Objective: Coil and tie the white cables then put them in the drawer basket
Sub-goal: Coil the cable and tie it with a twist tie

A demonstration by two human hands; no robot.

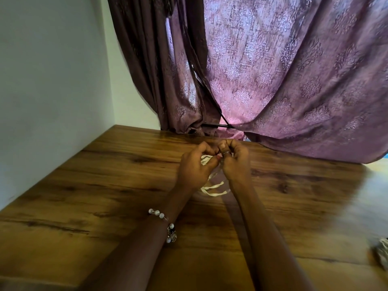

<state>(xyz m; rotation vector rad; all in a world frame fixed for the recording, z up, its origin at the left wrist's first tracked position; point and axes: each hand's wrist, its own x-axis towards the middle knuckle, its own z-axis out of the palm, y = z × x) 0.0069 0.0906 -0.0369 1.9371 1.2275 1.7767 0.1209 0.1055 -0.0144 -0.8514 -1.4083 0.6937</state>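
Right now both hands meet just above the centre of the frame, fingertips almost touching over a bundle of white cable (213,186) that lies on the wooden worktop (105,185). The left hand (194,166) has its fingers curled down onto the upper part of the bundle, and the right hand (236,162) mirrors it, thumb and forefinger drawn together as if pinching something small at the top of the coil; what exactly sits in that pinch is hidden behind the knuckles. So each grip is closed on the cable, or on a tie around it.

What matters for the next move is how the bundle lies: its loops run from the pinch point toward the lower edge of the frame, passing between the two wrists, with the loose loops showing below the palms. Both hands are equally near, working the same spot from opposite sides.

My guess is that this is the tying step, and the drawer basket is not in view. A patterned purple curtain (283,80) hangs behind the worktop, across the upper right of the frame.
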